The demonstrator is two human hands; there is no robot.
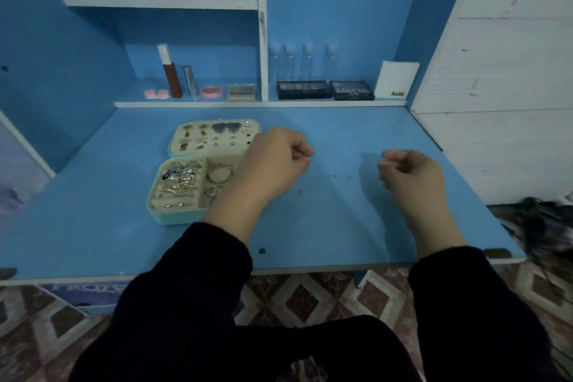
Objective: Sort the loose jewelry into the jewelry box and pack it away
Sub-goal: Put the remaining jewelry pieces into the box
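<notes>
Curling inward, the fingers of your left hand (273, 161) and of your right hand (414, 178) at its 3 o'clock may pinch something too small to tell, with tiny loose pieces (342, 177) on the desk (124, 242) between them and the open jewelry box (173, 219) at the left hand's 9 o'clock.

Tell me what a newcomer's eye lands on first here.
The open mint-green jewelry box with cream lining, full of rings and earrings, sits left of centre on the blue desk. The left hand hides its right edge and the right hand hovers further right, both with fingers curled.
</notes>
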